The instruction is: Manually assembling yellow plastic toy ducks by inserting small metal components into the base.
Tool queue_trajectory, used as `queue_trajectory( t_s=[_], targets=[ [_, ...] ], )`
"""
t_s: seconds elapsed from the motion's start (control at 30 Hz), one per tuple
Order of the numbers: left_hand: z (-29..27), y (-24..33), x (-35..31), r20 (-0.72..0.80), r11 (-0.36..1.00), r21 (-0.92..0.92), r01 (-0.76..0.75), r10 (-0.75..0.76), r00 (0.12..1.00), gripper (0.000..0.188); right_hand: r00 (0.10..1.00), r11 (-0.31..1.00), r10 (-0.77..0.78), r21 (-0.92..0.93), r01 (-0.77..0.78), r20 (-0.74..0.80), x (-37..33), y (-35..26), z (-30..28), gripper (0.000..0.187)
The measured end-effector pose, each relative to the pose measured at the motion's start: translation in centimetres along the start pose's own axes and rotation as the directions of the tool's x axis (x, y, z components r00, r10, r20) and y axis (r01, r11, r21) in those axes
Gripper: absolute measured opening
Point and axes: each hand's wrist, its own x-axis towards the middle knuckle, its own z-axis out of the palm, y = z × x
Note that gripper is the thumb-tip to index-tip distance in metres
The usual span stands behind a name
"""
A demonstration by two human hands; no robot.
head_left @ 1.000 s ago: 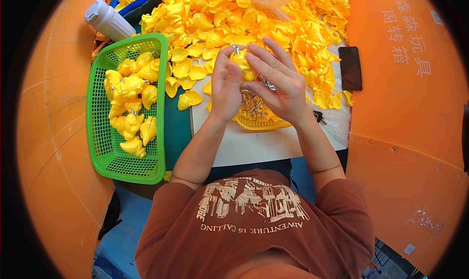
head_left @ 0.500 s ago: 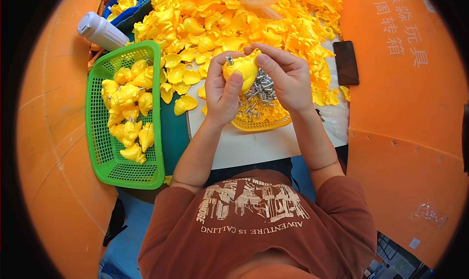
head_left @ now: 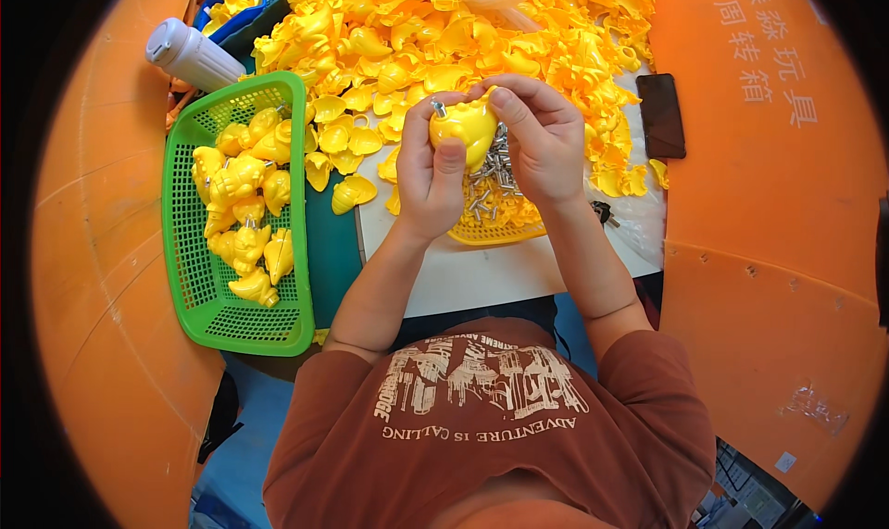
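Both my hands grip a rounded, glossy yellow plastic toy part (head_left: 466,133) above the table. A silver metal pin (head_left: 438,109) sticks up from its left end. My left hand (head_left: 429,173) is closed on its left side, with the thumb in front. My right hand (head_left: 546,145) pinches its upper right edge between thumb and fingers. Just below and behind them is a yellow basket (head_left: 495,234) with many small silver metal pins (head_left: 486,199) and yellow pieces in it, partly hidden by my hands.
To the left stands a green basket (head_left: 304,279) holding several yellow toy parts (head_left: 239,182). A heap of yellow plastic shells (head_left: 398,43) covers the far table. A pale bottle (head_left: 193,55) lies tilted at the far left; a dark phone (head_left: 660,115) rests at the right beside orange panels (head_left: 750,196).
The yellow toy part has turned slightly in my hands, showing more of its rounded front. Both hands still hold it. The baskets have not visibly moved.
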Motion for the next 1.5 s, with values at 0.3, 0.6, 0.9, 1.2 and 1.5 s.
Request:
queue_trajectory(
  t_s=[0.3,0.6,0.9,1.2,1.5],
  targets=[
    [0.3,-0.1,0.3,-0.123,0.961,-0.219,0.168,-0.198,0.972,0.033,0.989,0.995,0.097,-0.030,-0.094,0.108,0.6,0.9,0.1,0.023],
    [0.0,0.3,1.5,-0.278,0.866,-0.485,0.125,-0.288,0.917,0.031,0.963,0.965,0.227,-0.164,-0.202,0.147,-0.5,1.7,0.7,0.032],
    [-0.7,0.1,1.3,-0.190,0.873,-0.426,0.238,-0.344,0.920,0.031,0.966,0.965,0.248,-0.105,-0.239,0.074,-0.4,1.6,0.6,0.023],
    [-7.2,0.7,3.9,-0.634,0.863,-0.407,-0.300,-0.030,0.773,0.050,0.994,0.365,-0.110,-0.930,0.047,0.007,3.8,0.9,-4.4,0.029],
    [-4.2,0.0,3.2,-0.399,0.911,-0.394,0.121,-0.289,0.870,0.040,0.947,0.080,0.200,-0.960,-0.270,-0.250,8.6,1.3,-8.2,0.028]
  ],
)
